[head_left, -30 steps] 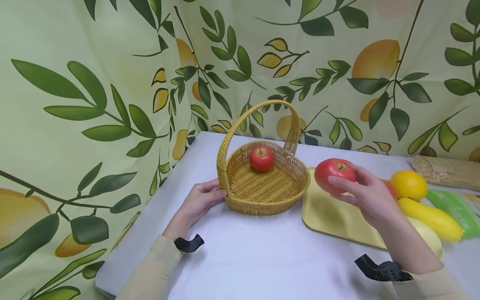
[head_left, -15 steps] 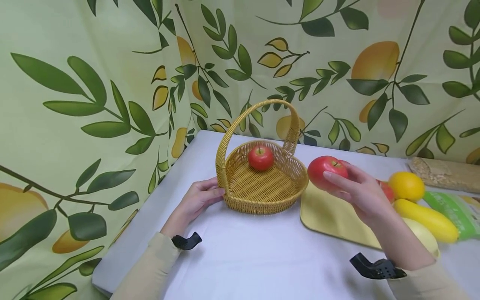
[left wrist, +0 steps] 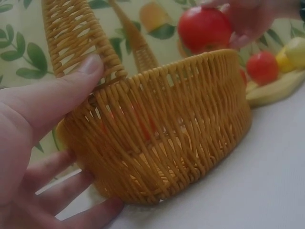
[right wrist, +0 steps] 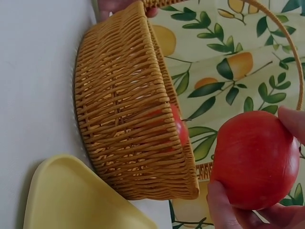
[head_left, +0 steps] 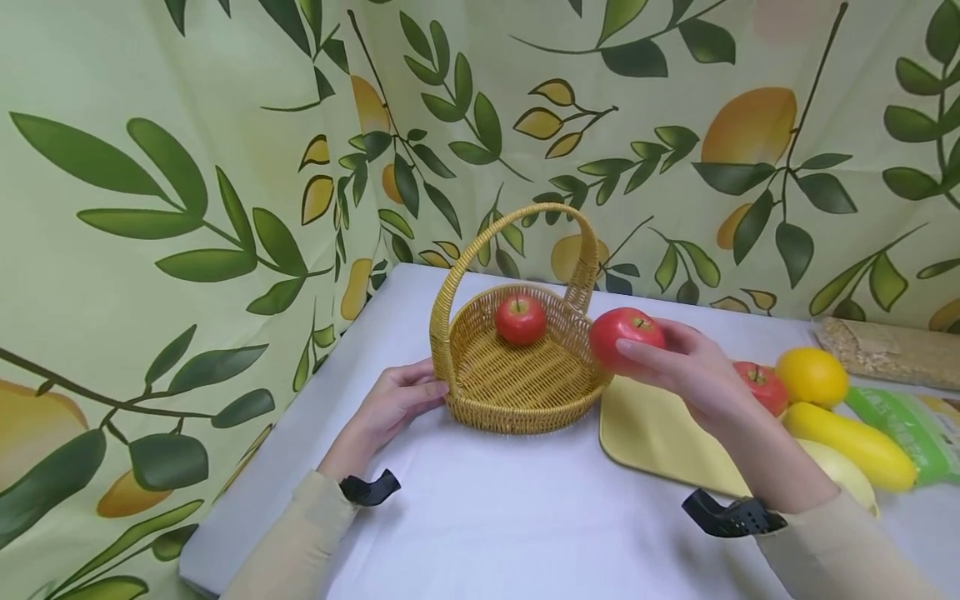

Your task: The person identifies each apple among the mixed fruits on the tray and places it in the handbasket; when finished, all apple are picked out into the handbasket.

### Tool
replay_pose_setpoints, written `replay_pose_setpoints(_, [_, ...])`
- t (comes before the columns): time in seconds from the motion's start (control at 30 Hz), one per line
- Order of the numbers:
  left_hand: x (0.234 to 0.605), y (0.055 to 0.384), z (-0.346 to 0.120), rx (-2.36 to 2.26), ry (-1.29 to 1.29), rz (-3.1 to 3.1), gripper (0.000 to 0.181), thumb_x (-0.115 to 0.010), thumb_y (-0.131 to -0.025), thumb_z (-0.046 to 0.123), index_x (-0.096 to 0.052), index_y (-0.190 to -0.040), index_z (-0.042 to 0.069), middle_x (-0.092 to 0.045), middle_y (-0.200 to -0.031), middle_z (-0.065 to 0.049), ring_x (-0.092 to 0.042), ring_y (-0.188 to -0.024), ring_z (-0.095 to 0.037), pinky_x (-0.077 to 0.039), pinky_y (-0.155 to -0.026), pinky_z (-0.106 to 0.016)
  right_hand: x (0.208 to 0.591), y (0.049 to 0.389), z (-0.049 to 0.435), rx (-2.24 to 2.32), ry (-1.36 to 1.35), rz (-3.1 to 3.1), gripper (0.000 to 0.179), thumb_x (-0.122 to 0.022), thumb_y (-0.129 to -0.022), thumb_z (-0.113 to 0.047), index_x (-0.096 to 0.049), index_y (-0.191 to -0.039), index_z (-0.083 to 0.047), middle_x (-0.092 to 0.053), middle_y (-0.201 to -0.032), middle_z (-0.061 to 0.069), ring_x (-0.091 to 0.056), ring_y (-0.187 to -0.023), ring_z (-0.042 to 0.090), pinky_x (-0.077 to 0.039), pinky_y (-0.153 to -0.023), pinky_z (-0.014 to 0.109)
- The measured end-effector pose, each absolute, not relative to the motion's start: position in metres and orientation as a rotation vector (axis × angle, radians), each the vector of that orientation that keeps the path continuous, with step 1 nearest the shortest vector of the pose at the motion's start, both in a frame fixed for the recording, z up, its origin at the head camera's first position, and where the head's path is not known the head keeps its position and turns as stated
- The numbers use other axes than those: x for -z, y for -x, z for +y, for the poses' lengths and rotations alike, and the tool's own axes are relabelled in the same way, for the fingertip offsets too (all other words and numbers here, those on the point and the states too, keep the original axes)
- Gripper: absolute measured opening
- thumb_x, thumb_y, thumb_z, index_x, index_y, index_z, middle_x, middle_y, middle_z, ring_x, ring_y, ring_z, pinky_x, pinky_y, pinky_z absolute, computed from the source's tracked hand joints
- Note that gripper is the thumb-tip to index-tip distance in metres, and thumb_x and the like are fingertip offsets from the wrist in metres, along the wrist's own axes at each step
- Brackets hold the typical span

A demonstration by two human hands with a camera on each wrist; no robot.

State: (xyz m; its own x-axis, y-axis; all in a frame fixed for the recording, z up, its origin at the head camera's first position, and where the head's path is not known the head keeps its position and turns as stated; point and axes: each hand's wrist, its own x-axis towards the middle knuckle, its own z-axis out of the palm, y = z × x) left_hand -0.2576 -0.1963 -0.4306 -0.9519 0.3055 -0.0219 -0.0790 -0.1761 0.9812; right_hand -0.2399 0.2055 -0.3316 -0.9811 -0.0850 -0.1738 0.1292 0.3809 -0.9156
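Observation:
A wicker basket (head_left: 517,417) with a tall arched handle stands on the white table, one red apple (head_left: 521,320) inside it toward the back. At its left side my left hand (head_left: 397,396) holds the basket at the handle's base, with the thumb (left wrist: 71,83) across the wicker and the other fingers against the outer wall. My right hand (head_left: 690,367) grips a second red apple (head_left: 622,337) between thumb and fingers, just above the basket's right rim. In the right wrist view that held apple (right wrist: 256,160) hangs apart from the basket wall (right wrist: 119,109).
Right of the basket lies a yellow tray (head_left: 660,425). Another red apple (head_left: 761,387), an orange (head_left: 812,377), a long yellow fruit or vegetable (head_left: 851,446) and a pale rounded one (head_left: 840,473) sit around its right end. Behind are a green packet (head_left: 903,429) and a brown bag (head_left: 892,350).
My right hand has carried the held apple left, from over the tray to the basket's right rim, uncovering more of the apple on the right. The left hand and basket have stayed almost still.

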Motion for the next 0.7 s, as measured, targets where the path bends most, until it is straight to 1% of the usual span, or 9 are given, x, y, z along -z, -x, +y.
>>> replay_pose_setpoints(0.1, [0.430, 0.257, -0.197, -2.224, -0.276, 1.824, 0.042, -0.074, -0.091, 0.000, -0.063, -0.130, -0.010, -0.047, -0.154, -0.019, -0.061, -0.125, -0.029, -0.054, -0.101, -0.043, 0.332, 0.245, 0.202, 1.624, -0.031, 2.461, 0.104, -0.076, -0.086, -0.059, -0.025, -0.163, -0.011, -0.034, -0.159, 0.017, -0.029, -0.142, 0.042, -0.056, -0.096, 0.049])
replay_pose_setpoints(0.27, [0.430, 0.256, -0.196, -2.232, -0.282, 1.808, 0.046, -0.072, -0.091, -0.002, -0.058, -0.134, -0.013, -0.046, -0.152, -0.025, -0.065, -0.118, -0.024, -0.054, -0.101, -0.042, 0.331, 0.249, 0.196, 1.610, -0.010, 2.480, 0.100, -0.076, -0.088, -0.057, -0.028, -0.161, -0.010, -0.035, -0.157, 0.019, -0.030, -0.141, 0.042, -0.057, -0.093, 0.049])
replay_pose_setpoints(0.33, [0.430, 0.256, -0.195, -2.230, -0.282, 1.808, 0.048, -0.072, -0.091, -0.001, -0.056, -0.135, -0.014, -0.046, -0.153, -0.025, -0.065, -0.119, -0.025, -0.054, -0.101, -0.042, 0.331, 0.249, 0.193, 1.614, -0.009, 2.479, 0.100, -0.076, -0.087, -0.056, -0.028, -0.161, -0.009, -0.036, -0.156, 0.018, -0.032, -0.141, 0.042, -0.057, -0.094, 0.050])
replay_pose_setpoints(0.53, [0.430, 0.252, -0.196, -2.212, -0.272, 1.822, 0.045, -0.076, -0.090, 0.002, -0.061, -0.131, -0.013, -0.044, -0.156, -0.020, -0.061, -0.125, -0.026, -0.054, -0.101, -0.043, 0.331, 0.248, 0.183, 1.598, 0.032, 2.446, 0.098, -0.077, -0.088, -0.053, -0.028, -0.161, -0.010, -0.040, -0.153, 0.019, -0.036, -0.139, 0.041, -0.056, -0.095, 0.052])
replay_pose_setpoints(0.6, [0.430, 0.252, -0.196, -2.212, -0.265, 1.826, 0.046, -0.076, -0.091, 0.003, -0.061, -0.132, -0.013, -0.045, -0.155, -0.021, -0.061, -0.124, -0.026, -0.054, -0.101, -0.042, 0.329, 0.248, 0.181, 1.567, 0.052, 2.448, 0.098, -0.078, -0.087, -0.051, -0.028, -0.161, -0.012, -0.041, -0.152, 0.019, -0.036, -0.138, 0.042, -0.056, -0.094, 0.053])
replay_pose_setpoints(0.7, [0.429, 0.254, -0.197, -2.222, -0.267, 1.822, 0.050, -0.075, -0.092, 0.003, -0.057, -0.136, -0.013, -0.047, -0.152, -0.025, -0.063, -0.122, -0.026, -0.054, -0.101, -0.042, 0.323, 0.251, 0.180, 1.520, 0.084, 2.457, 0.098, -0.080, -0.086, -0.049, -0.028, -0.161, -0.012, -0.041, -0.152, 0.019, -0.035, -0.138, 0.042, -0.057, -0.093, 0.053])
